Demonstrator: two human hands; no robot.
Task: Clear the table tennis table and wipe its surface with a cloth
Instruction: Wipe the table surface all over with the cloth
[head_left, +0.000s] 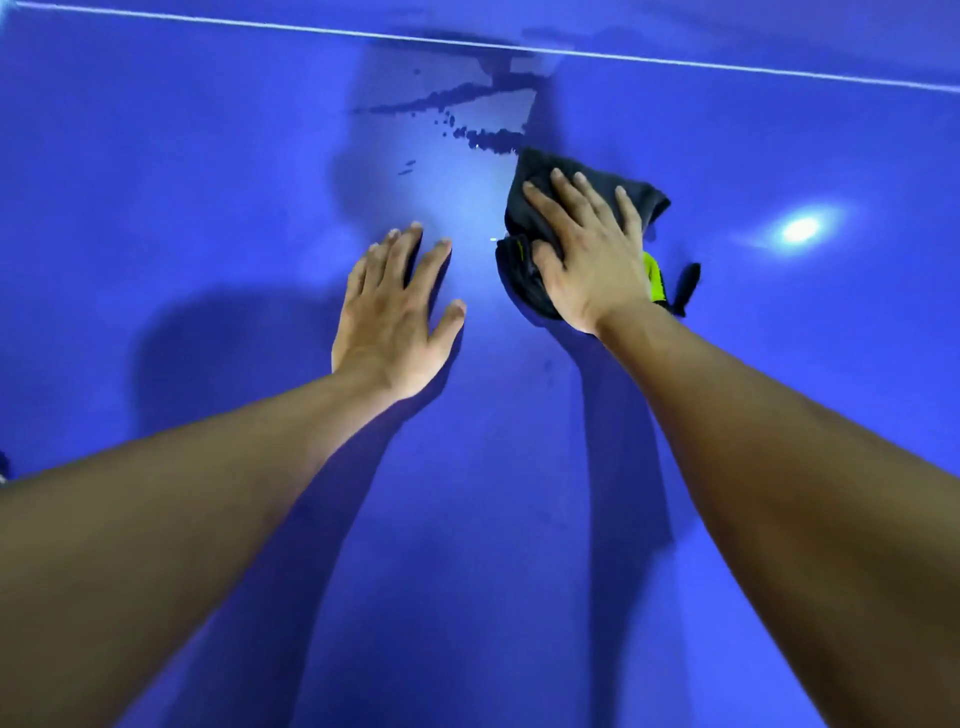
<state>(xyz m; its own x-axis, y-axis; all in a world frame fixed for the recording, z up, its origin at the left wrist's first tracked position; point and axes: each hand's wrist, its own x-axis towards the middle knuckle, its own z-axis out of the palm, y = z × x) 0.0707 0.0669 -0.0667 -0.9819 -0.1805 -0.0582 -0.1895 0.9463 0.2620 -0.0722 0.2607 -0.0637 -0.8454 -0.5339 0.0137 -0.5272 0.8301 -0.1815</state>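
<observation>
Your two bare forearms (779, 467) reach out from the near edge over the glossy blue table tennis counter (208, 156). Your left hand (395, 312) lies palm down on the bare counter, fingers straight and spread, holding nothing. Your right hand (587, 249) presses flat on the crumpled dark grey cloth (535, 166), fingers straight and spread across its top, not curled round it.

The cloth looks soft, limp and light. Expect it to bunch and fold under you and to slide readily on this shiny, wet surface. You probably need no grip at all: a flat palm over its middle should carry it along. To lift it, gather the loose folds by your thumb.

The cloth sits on the counter directly beneath your right palm, spilling out past the fingertips and on the thumb side, with a yellow-green patch (652, 275) showing by the little finger. It lies near your left hand but apart from it. A trail of dark droplets (488, 137) starts just beyond the cloth's far edge, and a thin white line (519, 48) runs across farther off.
</observation>
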